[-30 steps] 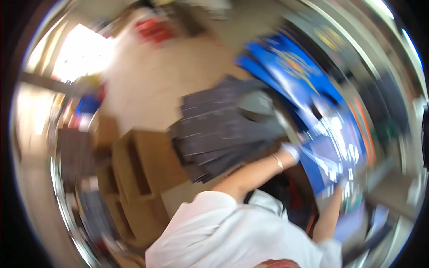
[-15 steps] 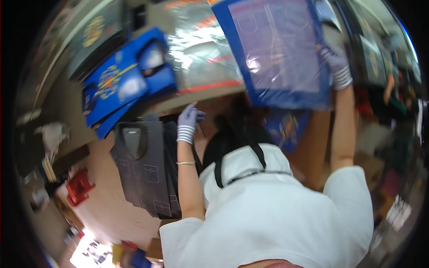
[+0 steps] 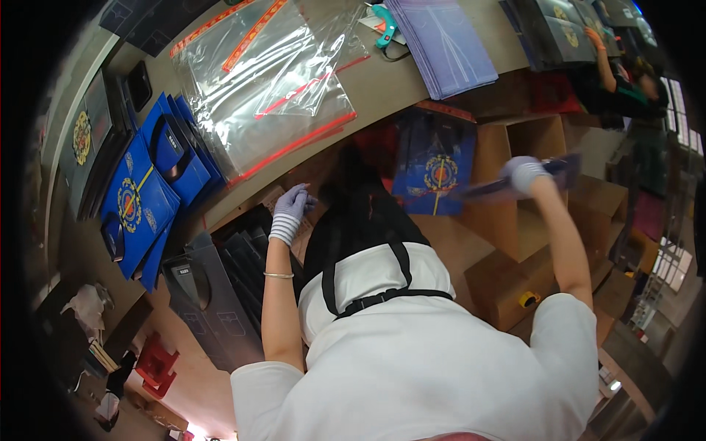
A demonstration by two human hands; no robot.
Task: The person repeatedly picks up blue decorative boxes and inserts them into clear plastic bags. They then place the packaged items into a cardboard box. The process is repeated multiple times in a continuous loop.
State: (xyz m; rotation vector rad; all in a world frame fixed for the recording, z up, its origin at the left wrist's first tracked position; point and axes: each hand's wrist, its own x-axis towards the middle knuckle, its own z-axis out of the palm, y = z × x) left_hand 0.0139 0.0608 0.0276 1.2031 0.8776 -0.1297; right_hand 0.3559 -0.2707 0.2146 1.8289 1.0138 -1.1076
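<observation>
"Blue-dark and blurred, that flat piece (image 3: 562, 170) — where is it?"

"In the right hand (image 3: 523, 174), well out to the person's right. It shows nearly edge-on, its long axis slanting from lower left to upper right, an end sticking out on either side of the glove."

"How firm is the grip?"

"The fingers look closed over it; the blur hides the thumb, so I cannot tell how that sits."

"What lies behind?"

"An open cardboard box (image 3: 493, 154), with the piece crossing in front of it. Whether the two touch, I can't say. Just left of the box is a blue printed bag (image 3: 415, 170), emblem facing out."

"Which hand is nearer the box?"

"The right, clearly. The left hand (image 3: 293, 209) is well apart — across the person's dark-clad legs (image 3: 371, 220), near the edge of the table (image 3: 393, 84), its fingers loosely bent with nothing visible in them. Dark grey bags (image 3: 228, 316) stand beside that forearm."
</observation>
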